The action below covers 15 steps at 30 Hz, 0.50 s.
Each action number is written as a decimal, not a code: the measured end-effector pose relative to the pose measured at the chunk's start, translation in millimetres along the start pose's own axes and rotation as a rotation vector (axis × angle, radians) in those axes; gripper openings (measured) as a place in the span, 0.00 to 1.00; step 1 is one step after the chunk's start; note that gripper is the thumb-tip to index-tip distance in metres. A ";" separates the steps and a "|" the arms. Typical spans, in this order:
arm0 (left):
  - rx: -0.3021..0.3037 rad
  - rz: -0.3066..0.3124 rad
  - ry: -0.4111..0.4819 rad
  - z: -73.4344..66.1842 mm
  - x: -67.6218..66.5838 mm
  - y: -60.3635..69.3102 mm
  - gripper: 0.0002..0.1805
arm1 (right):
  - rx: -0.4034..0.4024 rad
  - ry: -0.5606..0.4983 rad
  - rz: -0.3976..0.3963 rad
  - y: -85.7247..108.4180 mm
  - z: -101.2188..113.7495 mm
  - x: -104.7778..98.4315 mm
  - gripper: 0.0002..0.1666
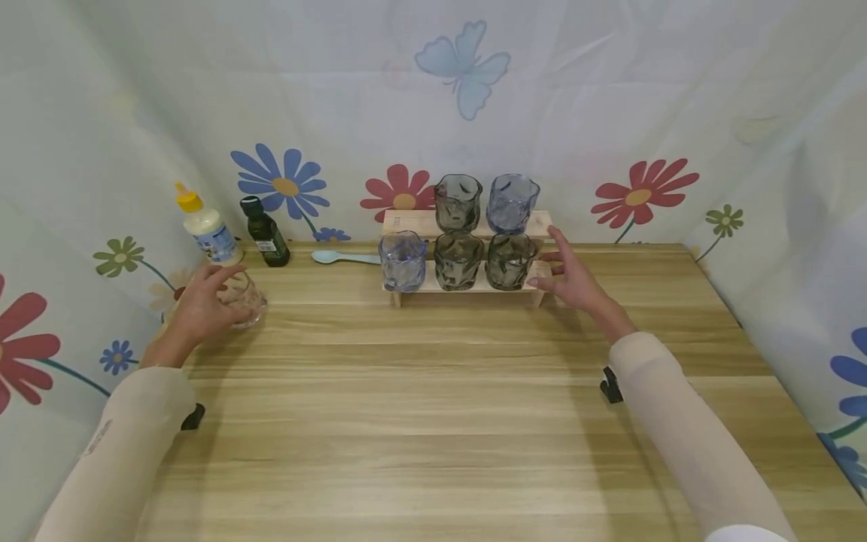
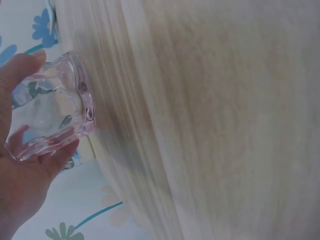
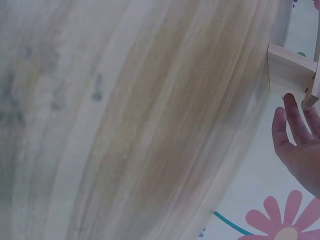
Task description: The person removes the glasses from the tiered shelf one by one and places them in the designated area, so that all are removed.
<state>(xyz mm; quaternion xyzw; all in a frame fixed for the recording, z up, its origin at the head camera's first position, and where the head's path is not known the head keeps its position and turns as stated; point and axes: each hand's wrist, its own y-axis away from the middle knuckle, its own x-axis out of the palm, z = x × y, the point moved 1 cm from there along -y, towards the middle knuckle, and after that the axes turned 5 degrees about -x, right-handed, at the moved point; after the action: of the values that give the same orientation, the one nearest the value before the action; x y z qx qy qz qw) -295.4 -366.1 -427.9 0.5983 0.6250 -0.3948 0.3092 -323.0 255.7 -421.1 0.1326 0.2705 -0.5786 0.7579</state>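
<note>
Wooden stand (image 1: 409, 222), two tiers, and five tinted glasses (image 1: 457, 207) on it: two up top, three below! Over at the left of the worktop (image 1: 406, 391), the left hand (image 1: 203, 301) grips one clear glass (image 2: 55, 107), partly masked by fingers, beside two bottles, one white (image 1: 211, 232), one dark (image 1: 267, 237), their labels too small to read. One pale-blue spoon (image 1: 347, 258), handle end hidden. Right hand (image 1: 569, 275) holds nothing, fingers extended at the stand's right end, contact unclear.

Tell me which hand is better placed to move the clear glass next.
Left, I'd judge: the left hand grips the clear glass, while the right hand is across the table at the wooden rack's right end.
</note>
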 end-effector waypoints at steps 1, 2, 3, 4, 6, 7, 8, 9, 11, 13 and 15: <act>0.007 -0.005 -0.001 0.4 -0.3 0.1 0.46 | 0.008 -0.005 0.004 0.8 4.3 -0.6 0.61; 0.016 -0.012 -0.002 0.8 -0.7 0.3 0.46 | 0.013 -0.009 0.010 2.5 10.3 -1.2 0.61; 0.023 -0.017 -0.006 0.9 -1.1 0.4 0.45 | 0.012 -0.009 0.016 4.7 16.9 -1.9 0.60; 0.033 -0.022 -0.007 1.3 -1.4 0.6 0.45 | 0.010 -0.009 0.016 4.6 17.2 -2.1 0.60; 0.052 -0.032 -0.008 1.4 -2.2 1.0 0.45 | 0.007 -0.002 0.014 4.3 16.7 -2.1 0.61; 0.053 -0.031 -0.010 1.1 -2.6 1.0 0.45 | 0.003 0.002 0.012 3.9 15.5 -2.0 0.61; 0.055 -0.031 -0.010 0.7 -3.0 1.1 0.45 | -0.005 0.008 0.007 2.8 11.4 -1.6 0.61; 0.052 -0.026 -0.012 0.3 -3.2 1.0 0.45 | -0.010 0.012 0.002 0.7 5.3 -1.3 0.61; 0.049 -0.017 -0.018 0.1 -3.7 0.6 0.45 | -0.015 0.017 -0.006 -1.9 -2.1 -0.5 0.61; 0.043 0.003 -0.024 -0.2 -4.1 0.2 0.46 | -0.022 0.024 -0.010 -2.1 -3.0 -0.4 0.61; 0.034 0.021 -0.035 -0.3 -4.4 -0.2 0.47 | -0.026 0.032 -0.014 -2.0 -3.6 0.4 0.61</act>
<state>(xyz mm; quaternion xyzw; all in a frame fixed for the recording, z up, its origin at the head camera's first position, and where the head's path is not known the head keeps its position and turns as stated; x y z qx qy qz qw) -295.1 -368.1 -423.9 0.6030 0.6064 -0.4125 0.3139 -325.8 256.7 -424.0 0.1301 0.2910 -0.5780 0.7512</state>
